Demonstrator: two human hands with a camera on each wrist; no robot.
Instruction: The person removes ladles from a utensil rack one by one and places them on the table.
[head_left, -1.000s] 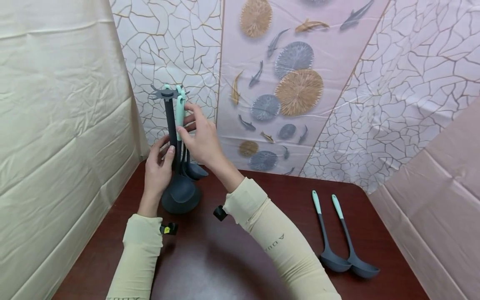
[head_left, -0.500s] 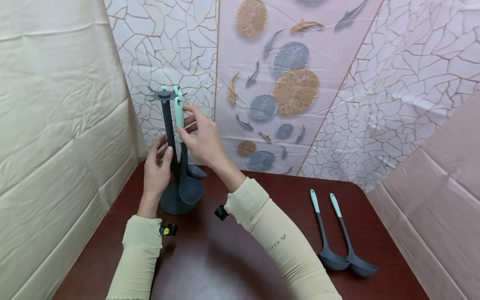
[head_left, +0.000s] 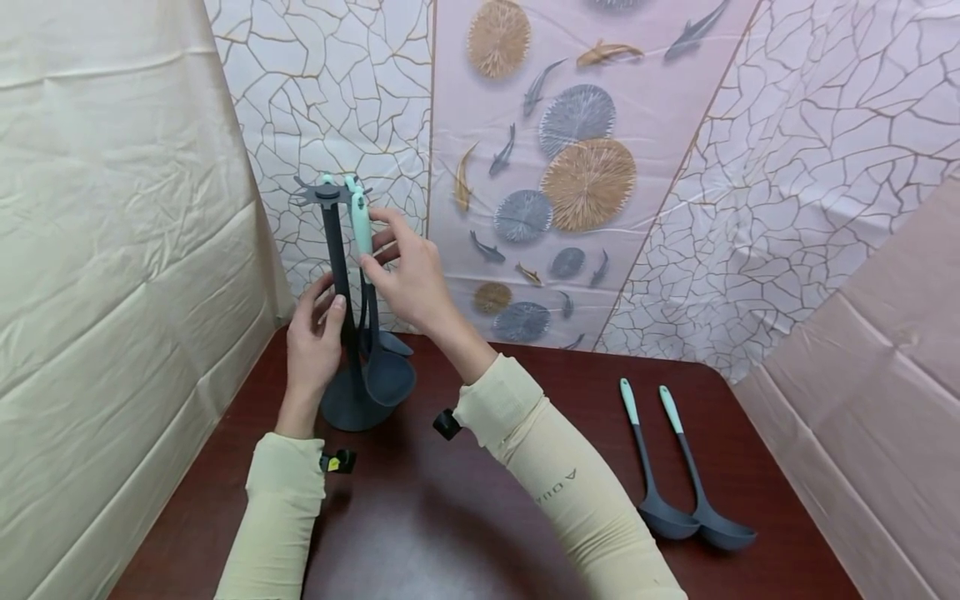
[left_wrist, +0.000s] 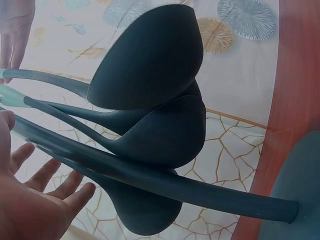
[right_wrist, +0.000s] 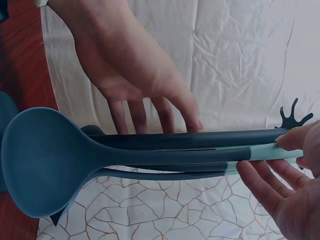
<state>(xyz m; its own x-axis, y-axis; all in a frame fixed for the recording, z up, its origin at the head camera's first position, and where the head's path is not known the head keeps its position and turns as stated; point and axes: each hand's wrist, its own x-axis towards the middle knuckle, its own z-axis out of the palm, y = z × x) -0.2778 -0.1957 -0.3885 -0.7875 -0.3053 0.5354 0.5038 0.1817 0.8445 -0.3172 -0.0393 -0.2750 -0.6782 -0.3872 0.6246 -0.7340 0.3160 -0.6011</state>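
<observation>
Two hands work at the utensil stand point(head_left: 333, 275): right hand point(head_left: 408, 279) pinches a hanging ladle's mint handle point(head_left: 362, 229); left hand point(head_left: 313, 346), fingers relaxed, touches the pole. Sleeve lettering point(head_left: 557, 486) is illegible.

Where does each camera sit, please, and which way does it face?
Head: above the table, looking forward and down at the rack; both sleeved arms show.
Left wrist: beside the rack pole, facing the hanging ladles; left hand shows.
Right wrist: faces across the ladle handle; right hand pinches it.
All share the rack's ladles.
</observation>
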